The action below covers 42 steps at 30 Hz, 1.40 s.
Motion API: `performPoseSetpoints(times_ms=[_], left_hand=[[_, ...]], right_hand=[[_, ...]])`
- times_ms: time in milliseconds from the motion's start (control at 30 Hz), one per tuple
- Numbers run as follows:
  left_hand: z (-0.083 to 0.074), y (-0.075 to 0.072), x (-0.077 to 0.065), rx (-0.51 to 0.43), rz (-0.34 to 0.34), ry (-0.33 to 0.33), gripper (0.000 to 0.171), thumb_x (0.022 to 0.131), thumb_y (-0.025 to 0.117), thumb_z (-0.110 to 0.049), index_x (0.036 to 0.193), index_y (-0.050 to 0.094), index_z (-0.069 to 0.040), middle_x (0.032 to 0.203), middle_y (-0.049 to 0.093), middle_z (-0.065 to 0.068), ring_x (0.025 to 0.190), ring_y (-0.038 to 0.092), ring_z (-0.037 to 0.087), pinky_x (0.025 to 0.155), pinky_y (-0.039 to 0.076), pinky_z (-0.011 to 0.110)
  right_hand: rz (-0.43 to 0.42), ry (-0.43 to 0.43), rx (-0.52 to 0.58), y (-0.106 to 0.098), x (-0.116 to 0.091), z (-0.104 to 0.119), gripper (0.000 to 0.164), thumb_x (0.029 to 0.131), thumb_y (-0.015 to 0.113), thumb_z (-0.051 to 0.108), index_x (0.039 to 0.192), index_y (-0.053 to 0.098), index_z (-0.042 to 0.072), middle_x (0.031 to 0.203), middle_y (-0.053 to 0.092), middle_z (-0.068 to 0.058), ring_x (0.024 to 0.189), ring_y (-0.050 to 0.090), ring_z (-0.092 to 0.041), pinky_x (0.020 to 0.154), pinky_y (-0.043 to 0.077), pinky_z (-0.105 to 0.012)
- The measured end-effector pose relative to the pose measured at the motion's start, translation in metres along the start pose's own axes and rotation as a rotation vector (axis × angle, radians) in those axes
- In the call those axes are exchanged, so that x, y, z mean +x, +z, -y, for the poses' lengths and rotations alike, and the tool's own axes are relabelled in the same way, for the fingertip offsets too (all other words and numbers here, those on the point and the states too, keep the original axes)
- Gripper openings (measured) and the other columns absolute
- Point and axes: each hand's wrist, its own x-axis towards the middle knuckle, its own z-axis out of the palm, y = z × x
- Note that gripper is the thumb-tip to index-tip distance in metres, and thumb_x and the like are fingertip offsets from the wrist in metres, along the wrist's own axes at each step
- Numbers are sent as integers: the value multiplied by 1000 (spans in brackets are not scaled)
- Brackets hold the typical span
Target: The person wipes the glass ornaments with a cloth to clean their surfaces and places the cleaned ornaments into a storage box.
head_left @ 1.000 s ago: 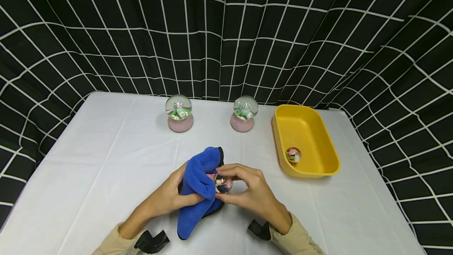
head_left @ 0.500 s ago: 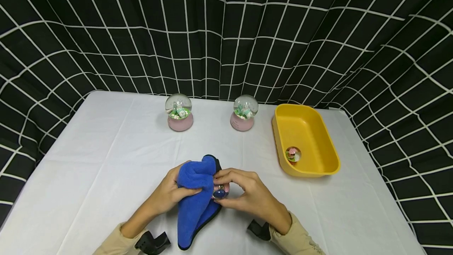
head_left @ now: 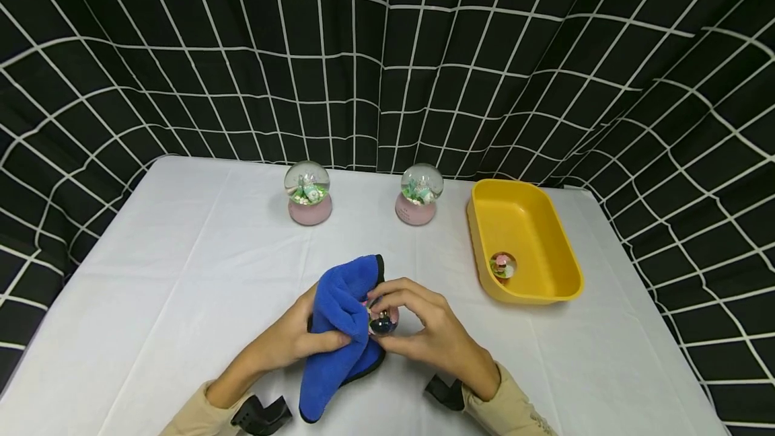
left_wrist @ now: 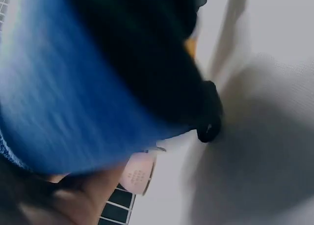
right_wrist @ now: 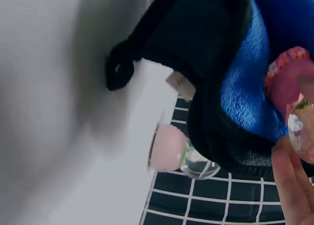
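Toward the near edge of the white table, the left hand grips a blue cloth against the pink base of a small glass globe, which the right hand pinches by its clear end. Along the far edge stand a larger globe and a matching globe, apart. Near the right edge, a yellow tray holds another small globe by its near left corner.

Before you on the table: two pink-based snow globes, upright; yellow tray holding one small globe; white-gridded black curtain behind.
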Motion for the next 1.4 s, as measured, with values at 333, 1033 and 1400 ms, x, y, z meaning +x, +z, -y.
performPoseSetpoints(times_ms=[333,1033,1400], left_hand=[[-2,7,-1,136,-172,122,65,72,79,2,130,52,-8,118,64,6,105,62,11,94,50,25],[-1,0,1,190,-279,193,55,77,77,8,128,57,2,123,65,-8,114,61,5,100,47,20],[-3,0,-1,77,-91,44,66,79,75,0,138,47,-10,127,61,9,111,60,11,99,48,24]], right_hand=[[-28,85,-19,2,-1,1,49,76,82,4,119,58,3,121,59,-13,108,61,-22,89,56,-26],[-1,99,25,-1,-2,4,49,75,86,5,118,63,0,118,67,-15,109,67,-23,85,58,-25],[-23,10,-14,0,-1,2,48,75,84,-1,119,64,1,117,68,-16,111,66,-24,96,54,-27]])
